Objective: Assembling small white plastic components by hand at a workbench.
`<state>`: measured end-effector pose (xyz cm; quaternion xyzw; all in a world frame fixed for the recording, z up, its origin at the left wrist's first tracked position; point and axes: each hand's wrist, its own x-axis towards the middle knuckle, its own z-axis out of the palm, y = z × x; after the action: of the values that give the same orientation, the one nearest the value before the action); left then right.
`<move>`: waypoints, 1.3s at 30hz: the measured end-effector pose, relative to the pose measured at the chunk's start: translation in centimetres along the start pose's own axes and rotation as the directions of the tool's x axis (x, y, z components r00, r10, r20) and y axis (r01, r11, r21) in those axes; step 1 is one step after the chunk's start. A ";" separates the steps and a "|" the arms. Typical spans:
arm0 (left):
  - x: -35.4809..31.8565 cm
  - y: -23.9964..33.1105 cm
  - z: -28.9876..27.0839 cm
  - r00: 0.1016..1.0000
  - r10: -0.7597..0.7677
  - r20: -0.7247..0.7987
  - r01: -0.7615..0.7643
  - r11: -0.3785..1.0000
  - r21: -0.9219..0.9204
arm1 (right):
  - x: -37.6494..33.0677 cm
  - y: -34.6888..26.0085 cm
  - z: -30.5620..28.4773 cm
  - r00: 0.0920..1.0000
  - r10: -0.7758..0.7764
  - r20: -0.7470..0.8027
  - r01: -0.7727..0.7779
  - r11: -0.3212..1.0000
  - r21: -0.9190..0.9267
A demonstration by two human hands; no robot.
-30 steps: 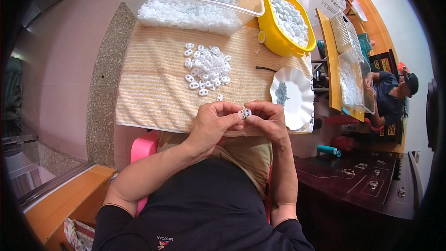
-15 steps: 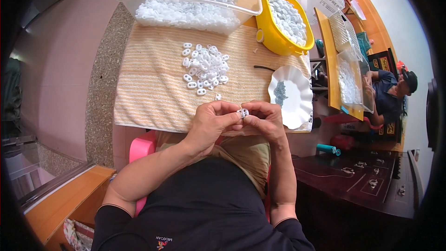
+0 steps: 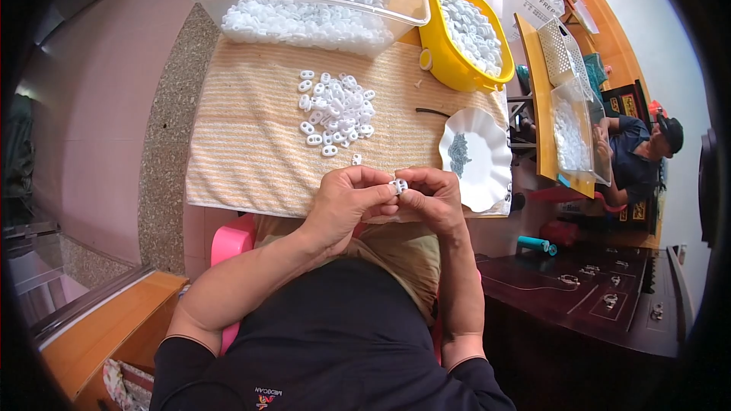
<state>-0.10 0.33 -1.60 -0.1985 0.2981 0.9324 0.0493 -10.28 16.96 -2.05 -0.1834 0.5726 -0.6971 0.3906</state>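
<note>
Partly hid: wht pc (image 3: 401,186) | L fingers (image 3: 378,195) + R fingers (image 3: 416,198) pinch it | clr bin (image 3: 400,29) cut off @ top

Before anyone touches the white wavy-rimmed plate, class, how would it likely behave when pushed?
The white plate looks shallow and thin-edged, so it is probably light. Broad and flat on the striped towel, it would likely slide or drag the cloth rather than tip. The small grey pieces heaped loosely in it might scatter if jolted.

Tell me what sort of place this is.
Likely a home or small workroom for handwork: white two-holed plastic pieces are heaped on a striped towel, with a clear bin and a yellow tub of similar pieces beyond.
</note>
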 end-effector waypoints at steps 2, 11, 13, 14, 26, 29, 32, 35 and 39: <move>0.0 0.0 -0.1 1.000 -0.005 0.001 0.005 1.000 -0.005 | 0.0 0.1 0.0 1.000 -0.014 0.000 0.014 1.000 -0.003; 0.2 0.1 -0.3 0.998 -0.039 0.055 0.044 0.994 -0.104 | 0.0 0.7 0.0 0.998 -0.059 -0.023 0.060 0.998 0.034; 0.2 0.2 -0.4 0.995 -0.043 0.095 0.055 0.990 -0.130 | 0.1 0.7 0.2 0.997 -0.074 -0.029 0.076 0.996 0.050; 0.2 0.2 -0.4 0.995 -0.042 0.095 0.055 0.990 -0.130 | 0.3 0.7 0.2 0.992 -0.129 -0.003 0.129 0.991 0.033; 0.0 0.5 -0.1 0.972 -0.046 0.229 0.077 0.989 -0.127 | 0.4 0.7 1.3 0.957 -0.289 0.030 0.288 0.956 0.053; -0.3 0.5 0.1 0.968 -0.022 0.250 0.056 0.990 -0.130 | 0.2 0.4 1.8 0.959 -0.284 0.021 0.283 0.958 0.039; -0.5 0.6 0.4 0.971 -0.018 0.239 0.048 0.991 -0.122 | 0.1 0.5 1.6 0.948 -0.316 0.042 0.316 0.949 0.012; -0.6 0.6 0.3 0.972 -0.003 0.236 0.029 0.994 -0.110 | 0.0 0.7 1.3 0.935 -0.346 0.081 0.348 0.938 -0.011; -0.6 0.4 0.2 0.962 0.014 0.274 0.007 0.997 -0.074 | -0.4 0.2 1.8 0.940 -0.328 0.092 0.329 0.944 0.002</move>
<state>0.31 0.11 -0.98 -0.0686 0.2541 0.9613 0.0810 -8.73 16.05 -1.68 -0.3105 0.5203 -0.7396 0.2932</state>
